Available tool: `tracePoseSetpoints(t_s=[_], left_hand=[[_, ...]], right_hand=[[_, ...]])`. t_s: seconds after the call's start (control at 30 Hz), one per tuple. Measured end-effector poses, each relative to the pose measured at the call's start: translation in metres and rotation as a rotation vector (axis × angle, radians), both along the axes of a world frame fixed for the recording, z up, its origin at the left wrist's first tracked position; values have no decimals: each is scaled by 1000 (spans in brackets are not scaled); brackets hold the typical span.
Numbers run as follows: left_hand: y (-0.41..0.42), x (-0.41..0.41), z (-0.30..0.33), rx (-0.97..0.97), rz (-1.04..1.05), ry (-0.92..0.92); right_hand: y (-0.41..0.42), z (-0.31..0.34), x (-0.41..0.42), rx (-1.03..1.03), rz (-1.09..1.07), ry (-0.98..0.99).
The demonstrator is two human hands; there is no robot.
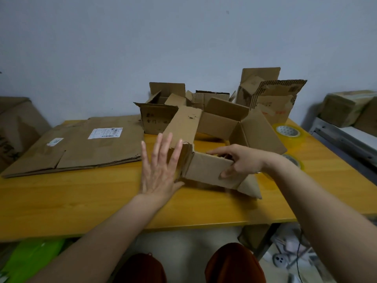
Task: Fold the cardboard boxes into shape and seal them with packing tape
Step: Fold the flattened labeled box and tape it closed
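Left hand (161,170) flat, fingers wide, braces box (206,139) corner; right hand (240,162) pinches near flap (208,170). Square corners before folding.

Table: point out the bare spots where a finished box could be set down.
Bare wood runs along the near edge of the table, in front of the flattened cardboard and left hand. A smaller patch lies near right, past the right hand. The back, with open boxes and tape rolls, is crowded.
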State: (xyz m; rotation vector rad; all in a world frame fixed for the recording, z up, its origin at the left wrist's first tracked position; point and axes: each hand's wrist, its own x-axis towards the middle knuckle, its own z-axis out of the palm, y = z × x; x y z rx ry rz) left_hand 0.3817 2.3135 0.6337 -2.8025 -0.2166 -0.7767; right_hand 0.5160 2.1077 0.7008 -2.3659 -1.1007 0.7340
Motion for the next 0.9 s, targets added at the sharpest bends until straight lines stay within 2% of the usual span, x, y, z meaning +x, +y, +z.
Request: tracePoseSetpoints(t_s=[0.1,0.23,0.33,0.43,0.47,0.53,0.6,0.67,0.73,0.77,0.83,0.87,0.9], left_hand=[[-10,5,-3,32,-5,-25],[-10,-2,8,205,-14,-39],[-3,-19,17,279,44,84],[-2,-32,14,304,-6,319],[-2,-33,10,254,-73,375],[-1,-33,8,26,-186,433],[1,-29,10,-223,-237,370],[4,-15,14,-310,-236,257],[3,5,17,-306,-211,255],[2,16,16,-294,-202,301],[-2,32,13,-277,-174,440],[-3,37,11,-282,-155,494],[-3,40,8,-288,-135,525]], right_hand=[[-5,-6,-5,-6,11,30],[-6,-7,-10,4,61,27],[1,-7,-13,-35,114,57],[14,-17,-19,-128,124,51],[18,-23,-22,-150,111,41],[20,-33,-24,-157,52,19],[18,-36,-25,-128,-17,-5],[15,-33,-26,-57,-66,-47],[13,-30,-27,27,-114,-197],[11,-29,-27,28,-141,-368],[6,-28,-22,-117,-159,-828],[2,-28,-18,-212,-176,-955],[-3,-27,-13,-298,-210,-971]])
